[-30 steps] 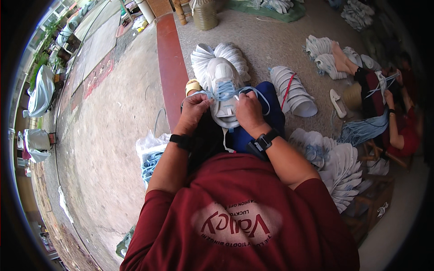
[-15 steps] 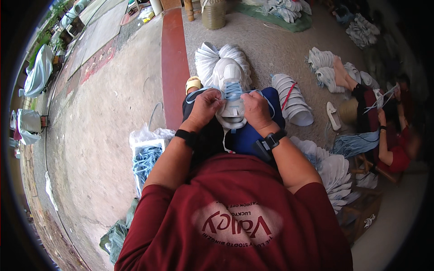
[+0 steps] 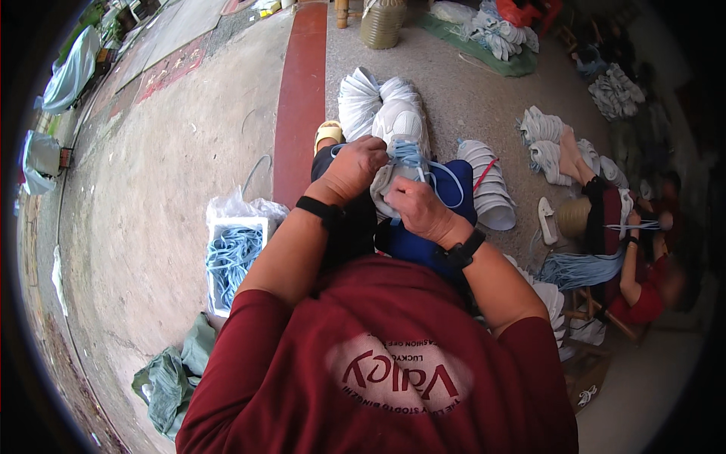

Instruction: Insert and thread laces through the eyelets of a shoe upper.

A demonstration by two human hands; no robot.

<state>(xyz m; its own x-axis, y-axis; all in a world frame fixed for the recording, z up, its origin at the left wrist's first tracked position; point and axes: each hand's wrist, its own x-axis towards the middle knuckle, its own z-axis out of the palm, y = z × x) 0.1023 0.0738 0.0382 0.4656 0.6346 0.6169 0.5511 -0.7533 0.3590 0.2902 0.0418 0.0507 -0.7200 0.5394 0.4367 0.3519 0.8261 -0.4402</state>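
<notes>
A white sneaker (image 3: 399, 121) lies across my lap, toe pointing away, with light blue laces (image 3: 409, 153) threaded over its front. At its left side my left hand (image 3: 361, 164) is closed in a pinch on the lace, a bit of which sticks out beside the knuckles. My right hand (image 3: 420, 204) is curled closed over the shoe's opening, nearer to me. Its fingertips are hidden, so what they grip cannot be made out. From the right eyelets a loop of lace hangs over the blue cloth (image 3: 446, 181) on my leg.
Left of me stands a white box of blue laces (image 3: 234, 261). Fanned white shoe parts (image 3: 359, 102) lie beyond the sneaker, with a nested stack (image 3: 488, 185) at right. A person (image 3: 643, 280) sits at far right, holding laces. Green bags (image 3: 170, 386) lie lower left.
My right hand has left the right eyelets and moved down toward me to the shoe's opening. My left hand has shifted slightly up along the laces. The whole view has turned a little.
</notes>
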